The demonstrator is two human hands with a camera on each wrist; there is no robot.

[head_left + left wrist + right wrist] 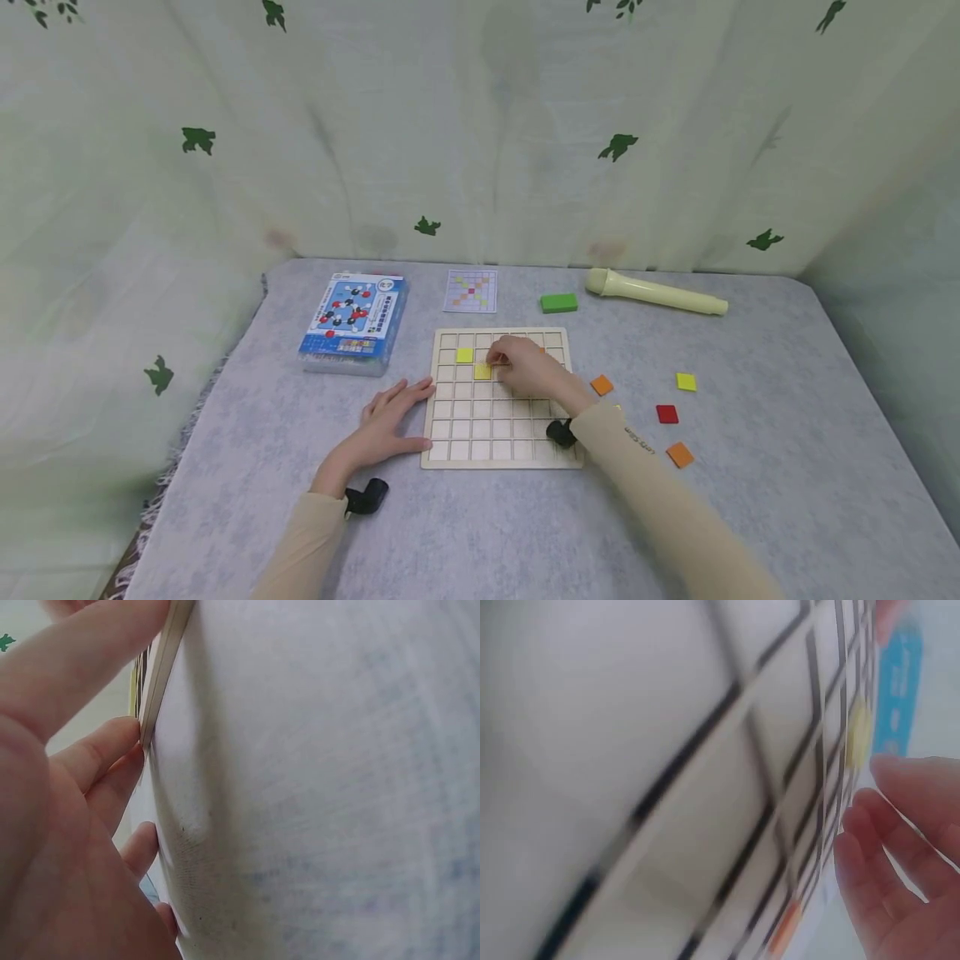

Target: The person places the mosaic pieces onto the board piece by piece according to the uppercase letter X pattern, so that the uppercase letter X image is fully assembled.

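A light wooden grid board (461, 429) lies on the table. My left hand (386, 427) rests at its left side, fingers spread, with thumb and fingertips touching the board's edge (159, 682). Over the upper part of the board is my right hand (528, 368), its fingertips beside a yellow tile (482, 372). The right wrist view shows the thumb (911, 784) and bent fingers apart, with nothing visible between them. Another yellow tile (465, 356) sits in a cell up and to the left. An orange tile (542, 351) is partly hidden behind the right hand.
Right of the board lie loose orange (602, 385), yellow (686, 382) and red (667, 414) tiles. Behind it are a pattern card (457, 292), a green block (558, 303) and a cream microphone-shaped stick (660, 294). A blue boxed set (352, 317) stands at left.
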